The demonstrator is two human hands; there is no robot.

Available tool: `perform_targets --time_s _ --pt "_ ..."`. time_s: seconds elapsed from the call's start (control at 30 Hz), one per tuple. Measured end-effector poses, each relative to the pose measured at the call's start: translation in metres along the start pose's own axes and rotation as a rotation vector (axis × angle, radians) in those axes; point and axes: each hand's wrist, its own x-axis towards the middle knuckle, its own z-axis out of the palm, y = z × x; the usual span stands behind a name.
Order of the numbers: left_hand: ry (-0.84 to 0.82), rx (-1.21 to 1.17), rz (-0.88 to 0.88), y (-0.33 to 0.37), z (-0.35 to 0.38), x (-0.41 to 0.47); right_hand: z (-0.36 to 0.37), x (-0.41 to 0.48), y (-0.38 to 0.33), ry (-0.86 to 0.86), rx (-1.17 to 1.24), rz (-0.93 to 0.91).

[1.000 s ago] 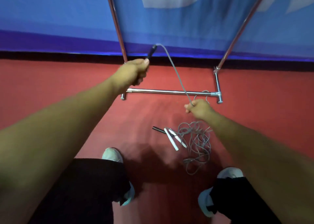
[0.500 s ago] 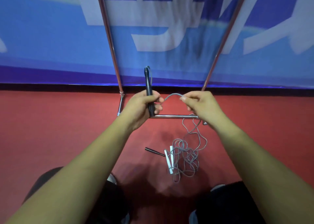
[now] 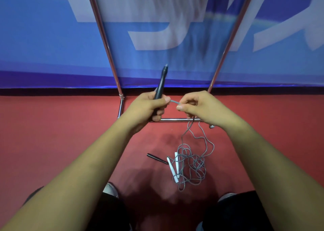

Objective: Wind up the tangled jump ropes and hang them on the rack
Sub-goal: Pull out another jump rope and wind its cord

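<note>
My left hand (image 3: pixel 148 108) grips a black jump-rope handle (image 3: pixel 161 83) that points up and away. A short stretch of grey rope (image 3: pixel 174 102) runs from it to my right hand (image 3: pixel 198 108), which pinches the rope between thumb and fingers. From that hand the rope drops to a tangled grey pile (image 3: pixel 192 166) on the red floor. Two white handles (image 3: pixel 173 167) and a second black handle (image 3: pixel 157 158) lie at the pile's left side. The chrome rack (image 3: pixel 177 120) stands just beyond my hands, its base bar on the floor and two uprights rising.
A blue banner (image 3: pixel 52 46) with white lettering hangs behind the rack, down to the floor. My two shoes (image 3: pixel 110 190) and dark trouser legs show at the bottom, either side of the rope pile. Red floor (image 3: pixel 52 134) spreads left and right.
My hands have come close together in front of the rack's base. The rope span between them has shortened, and the handle now tilts to the right. The view has tipped up.
</note>
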Motion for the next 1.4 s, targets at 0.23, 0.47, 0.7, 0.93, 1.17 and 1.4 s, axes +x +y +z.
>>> perform_targets --time_s 0.23,0.47,0.7,0.93,1.17,1.4 --pt "0.157 -0.444 -0.041 0.009 -0.030 0.014 -0.029 -0.003 0.070 -0.176 -0.126 0.322" --pt "0.471 0.197 0.049 0.003 -0.047 0.012 -0.024 0.005 0.041 0.244 0.274 0.180" --pt "0.078 0.349 0.113 -0.005 -0.010 0.004 0.008 0.002 -0.002 -0.037 -0.108 -0.003" --pt "0.051 0.263 0.076 0.004 -0.007 0.005 0.001 0.003 -0.001 0.022 -0.014 -0.005" --pt "0.245 -0.195 0.110 0.013 -0.038 0.009 -0.022 0.001 0.075 -0.221 -0.248 0.315" --pt "0.533 0.353 0.103 0.006 -0.055 0.015 -0.032 0.005 0.035 0.250 0.146 0.132"
